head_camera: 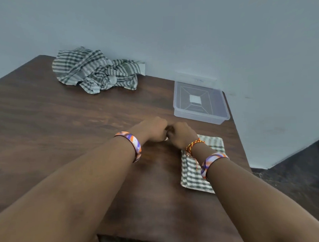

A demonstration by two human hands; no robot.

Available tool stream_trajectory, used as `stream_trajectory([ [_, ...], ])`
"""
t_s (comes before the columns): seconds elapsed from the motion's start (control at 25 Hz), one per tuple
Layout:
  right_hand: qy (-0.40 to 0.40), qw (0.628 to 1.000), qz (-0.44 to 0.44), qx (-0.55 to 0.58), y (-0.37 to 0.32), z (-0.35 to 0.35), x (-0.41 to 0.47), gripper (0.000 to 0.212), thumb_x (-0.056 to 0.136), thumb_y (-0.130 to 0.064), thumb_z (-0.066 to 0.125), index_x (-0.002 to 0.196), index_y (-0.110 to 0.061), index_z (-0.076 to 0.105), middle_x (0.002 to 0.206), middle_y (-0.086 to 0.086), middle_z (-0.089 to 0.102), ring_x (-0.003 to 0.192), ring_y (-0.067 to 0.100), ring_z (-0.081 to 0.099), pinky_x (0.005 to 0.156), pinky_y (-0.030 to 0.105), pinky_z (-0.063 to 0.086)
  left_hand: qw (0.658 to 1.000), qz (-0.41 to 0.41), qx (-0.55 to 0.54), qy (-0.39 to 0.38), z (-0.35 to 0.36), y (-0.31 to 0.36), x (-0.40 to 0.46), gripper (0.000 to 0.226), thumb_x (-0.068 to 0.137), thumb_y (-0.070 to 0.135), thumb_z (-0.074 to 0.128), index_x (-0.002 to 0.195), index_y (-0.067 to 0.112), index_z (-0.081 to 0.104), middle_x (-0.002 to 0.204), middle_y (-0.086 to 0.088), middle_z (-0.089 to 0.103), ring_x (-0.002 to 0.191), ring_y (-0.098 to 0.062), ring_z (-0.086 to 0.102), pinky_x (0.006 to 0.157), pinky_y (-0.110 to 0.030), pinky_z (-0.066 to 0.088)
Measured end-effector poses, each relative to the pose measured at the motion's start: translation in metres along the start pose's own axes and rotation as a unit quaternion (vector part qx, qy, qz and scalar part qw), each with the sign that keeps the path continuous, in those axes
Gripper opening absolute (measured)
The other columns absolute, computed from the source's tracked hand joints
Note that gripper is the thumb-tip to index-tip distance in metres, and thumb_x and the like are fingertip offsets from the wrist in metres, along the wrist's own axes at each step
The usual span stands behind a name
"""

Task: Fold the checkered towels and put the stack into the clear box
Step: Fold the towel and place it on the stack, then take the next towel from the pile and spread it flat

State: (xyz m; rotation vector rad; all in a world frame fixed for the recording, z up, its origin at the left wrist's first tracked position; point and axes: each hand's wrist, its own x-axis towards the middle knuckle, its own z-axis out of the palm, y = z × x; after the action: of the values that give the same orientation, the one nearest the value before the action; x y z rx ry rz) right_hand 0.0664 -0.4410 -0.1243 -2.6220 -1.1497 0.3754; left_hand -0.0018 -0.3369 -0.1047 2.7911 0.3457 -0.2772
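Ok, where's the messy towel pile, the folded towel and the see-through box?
messy towel pile (97, 70), head view, middle of the heap.
folded towel (194, 175), head view, its near left part.
clear box (200, 117), head view, its front wall.

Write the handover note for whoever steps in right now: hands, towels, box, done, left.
Left hand and right hand: both curled, knuckles together over the table; whether they hold anything cannot be told.
Folded towel lies flat at the near right, partly under the right forearm.
Towel pile sits crumpled at the far edge by the wall.
Box stands open and empty at the far right.
Done: one towel folded.
Left: fold the pile, stack, put the stack in the box.
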Motion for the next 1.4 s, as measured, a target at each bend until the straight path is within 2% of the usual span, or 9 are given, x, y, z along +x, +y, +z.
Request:
stream_trajectory([
  [0.36, -0.108, 0.993, -0.047, -0.015, -0.161, 0.023, 0.156, 0.029, 0.086, -0.019, 0.052, 0.108, -0.008, 0.067, 0.113, 0.017, 0.065, 0.107, 0.036, 0.059, 0.09, 0.039, 0.05, 0.998, -0.054, 0.022, -0.018, -0.073, -0.216, 0.023, 0.007, 0.081, 0.018, 0.06, 0.085, 0.012, 0.06, 0.097, -0.013, 0.063, 0.092, -0.031, 0.06, 0.073, -0.036, 0.046],
  [0.56, -0.011, 0.999, -0.041, -0.015, -0.216, 0.028, 0.218, 0.039, 0.086, -0.018, 0.049, 0.124, -0.015, 0.055, 0.116, 0.012, 0.063, 0.108, 0.033, 0.059, 0.084, 0.039, 0.05, 0.984, -0.115, 0.007, 0.135, -0.103, -0.303, 0.044, 0.04, 0.087, 0.013, 0.054, 0.126, 0.022, 0.054, 0.141, -0.011, 0.036, 0.132, -0.03, 0.036, 0.095, -0.044, 0.046],
  [0.72, 0.092, 0.992, 0.001, 0.084, -0.235, 0.019, 0.256, 0.054, 0.083, -0.012, 0.049, 0.137, -0.015, 0.039, 0.102, 0.017, 0.066, 0.093, 0.034, 0.063, 0.075, 0.04, 0.052, 0.969, -0.133, 0.05, 0.202, -0.116, -0.335, 0.062, 0.046, 0.086, 0.02, 0.058, 0.131, 0.025, 0.05, 0.155, -0.013, 0.013, 0.14, -0.036, 0.018, 0.102, -0.047, 0.039],
  [0.88, 0.074, 0.956, 0.133, 0.251, -0.246, 0.02, 0.291, 0.05, 0.08, -0.011, 0.058, 0.128, -0.011, 0.044, 0.103, 0.015, 0.064, 0.089, 0.032, 0.067, 0.078, 0.045, 0.056, 0.963, -0.14, 0.022, 0.23, -0.122, -0.347, 0.074, 0.055, 0.081, 0.042, 0.063, 0.13, 0.02, 0.05, 0.151, -0.009, 0.028, 0.136, -0.031, 0.028, 0.105, -0.044, 0.032],
  [1.04, 0.083, 0.847, 0.244, 0.465, -0.256, 0.013, 0.307, 0.01, 0.09, -0.015, 0.058, 0.095, -0.007, 0.058, 0.078, 0.012, 0.061, 0.057, 0.02, 0.062, 0.055, 0.034, 0.057, 0.952, -0.162, 0.054, 0.253, -0.119, -0.339, 0.078, 0.058, 0.075, 0.049, 0.066, 0.12, 0.014, 0.054, 0.151, -0.01, 0.024, 0.137, -0.031, 0.025, 0.107, -0.043, 0.028],
  [1.16, 0.04, 0.878, 0.205, 0.431, -0.251, 0.006, 0.312, 0.025, 0.094, -0.012, 0.053, 0.115, 0.002, 0.059, 0.092, 0.021, 0.064, 0.084, 0.029, 0.064, 0.078, 0.035, 0.056, 0.949, -0.143, 0.092, 0.264, -0.12, -0.333, 0.08, 0.027, 0.084, 0.027, 0.06, 0.107, 0.012, 0.063, 0.153, -0.01, 0.021, 0.138, -0.032, 0.021, 0.108, -0.045, 0.026],
  [1.2, 0.079, 0.88, 0.201, 0.422, -0.253, 0.002, 0.312, 0.017, 0.09, -0.013, 0.059, 0.102, -0.003, 0.065, 0.087, 0.017, 0.066, 0.081, 0.029, 0.063, 0.083, 0.039, 0.052, 0.949, -0.137, 0.083, 0.271, -0.126, -0.333, 0.08, 0.022, 0.084, 0.022, 0.058, 0.102, 0.013, 0.066, 0.152, -0.009, 0.024, 0.138, -0.031, 0.022, 0.108, -0.044, 0.026],
  [1.28, 0.165, 0.883, 0.154, 0.411, -0.26, -0.012, 0.305, 0.022, 0.081, -0.021, 0.071, 0.062, -0.014, 0.063, 0.06, 0.004, 0.058, 0.057, 0.021, 0.052, 0.073, 0.039, 0.05, 0.949, -0.14, 0.037, 0.279, -0.144, -0.333, 0.081, 0.019, 0.085, 0.023, 0.058, 0.099, 0.018, 0.07, 0.143, -0.007, 0.039, 0.133, -0.03, 0.03, 0.106, -0.043, 0.028],
  [1.4, 0.255, 0.875, 0.099, 0.399, -0.269, -0.038, 0.303, 0.023, 0.08, -0.032, 0.071, 0.061, -0.021, 0.062, 0.061, -0.004, 0.058, 0.057, 0.011, 0.05, 0.061, 0.024, 0.045, 0.918, -0.177, -0.143, 0.325, -0.185, -0.336, 0.073, 0.014, 0.078, 0.037, 0.069, 0.085, 0.024, 0.069, 0.109, -0.001, 0.055, 0.112, -0.025, 0.042, 0.092, -0.038, 0.035],
])
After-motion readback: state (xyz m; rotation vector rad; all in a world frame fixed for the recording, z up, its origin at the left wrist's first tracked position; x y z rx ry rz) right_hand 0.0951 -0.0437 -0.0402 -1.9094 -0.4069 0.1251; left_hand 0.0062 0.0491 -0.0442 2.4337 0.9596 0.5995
